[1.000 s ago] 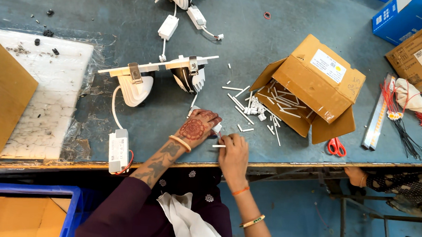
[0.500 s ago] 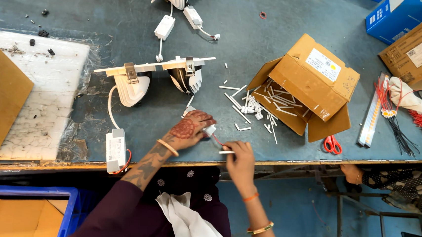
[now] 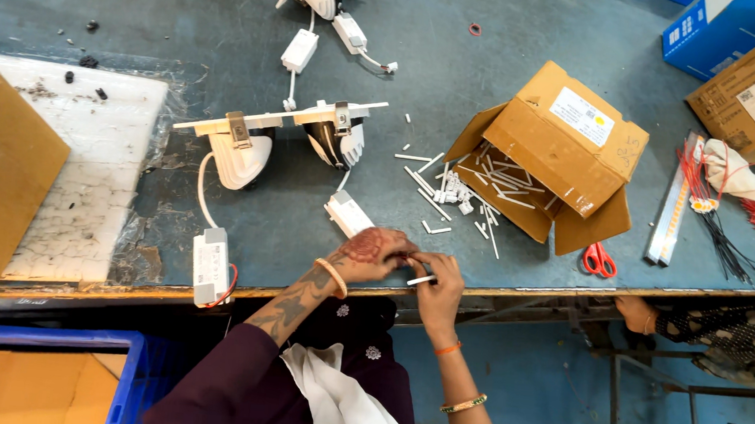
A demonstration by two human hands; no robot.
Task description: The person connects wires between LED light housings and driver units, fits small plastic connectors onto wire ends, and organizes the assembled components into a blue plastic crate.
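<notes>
White stick: a thin white plastic strip (image 3: 421,280), right at the near edge of the workbench (image 3: 531,37), pinched between my two hands.
Right hand: my right hand (image 3: 440,283) had its fingers clenched on the strip, end poking out to the left.
Left hand: my left hand (image 3: 374,254) was curled over and touching the right one – fingers closed, but I honestly couldn't tell if it gripped the strip or something smaller.
Just behind: a little white driver box (image 3: 348,213) sat by my left knuckles.
Further out: loose white strips (image 3: 435,205) scattered toward the open cardboard box (image 3: 569,137) – more spilling out of it.
Left side: twin white lamp fixtures (image 3: 276,138), wired to another driver (image 3: 211,265).
Far right: red scissors (image 3: 599,258).
</notes>
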